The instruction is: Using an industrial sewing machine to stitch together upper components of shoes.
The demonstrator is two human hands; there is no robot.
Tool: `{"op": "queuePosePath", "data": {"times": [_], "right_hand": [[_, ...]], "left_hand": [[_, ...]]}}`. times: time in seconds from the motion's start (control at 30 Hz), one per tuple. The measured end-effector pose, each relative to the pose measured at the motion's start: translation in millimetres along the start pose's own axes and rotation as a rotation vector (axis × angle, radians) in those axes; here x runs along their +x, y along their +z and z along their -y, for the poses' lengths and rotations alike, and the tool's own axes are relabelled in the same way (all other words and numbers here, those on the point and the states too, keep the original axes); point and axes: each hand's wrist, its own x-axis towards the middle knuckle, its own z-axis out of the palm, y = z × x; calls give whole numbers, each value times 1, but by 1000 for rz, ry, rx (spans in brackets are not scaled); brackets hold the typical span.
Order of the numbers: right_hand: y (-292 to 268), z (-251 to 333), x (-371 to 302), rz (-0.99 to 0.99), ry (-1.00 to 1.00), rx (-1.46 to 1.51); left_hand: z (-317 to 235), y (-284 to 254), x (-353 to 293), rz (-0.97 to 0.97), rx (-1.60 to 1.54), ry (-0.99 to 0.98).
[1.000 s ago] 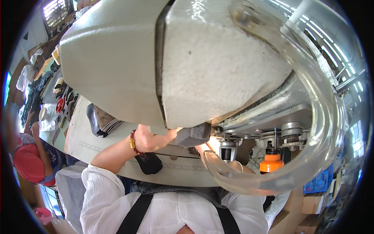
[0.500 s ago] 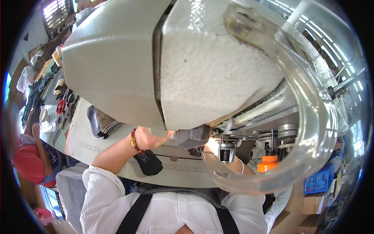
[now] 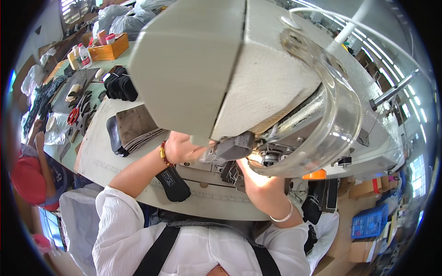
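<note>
A large off-white sewing machine head fills the middle of the view and hides much of the work area. My left hand is at its lower edge, next to a dark grey block; its fingertips are hidden. Brightly lit, my right hand reaches in under the head beside the clear curved guard, its fingers out of sight. Some dark material lies between the hands, too covered to name. A black padded piece with white print rests on the table below my left wrist.
Left on the machine table sits a stack of brown and dark fabric pieces. Beyond are black bundles, red scissors and a wooden box. A co-worker in a red cap sits at far left; a blue crate stands right.
The view has shifted, so the machine head appears farther right and more of the left table shows. My right forearm, mostly behind the guard before, is now plainly visible.
</note>
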Motion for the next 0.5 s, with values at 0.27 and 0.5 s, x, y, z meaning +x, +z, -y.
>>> {"op": "queuePosePath", "data": {"times": [0.27,0.5], "right_hand": [[-46,-6,-28,262,186,88],[-18,-14,-47,108,166,65]], "left_hand": [[34,14,19,373,-224,-218],[50,-66,45,-82,188,37]]}}
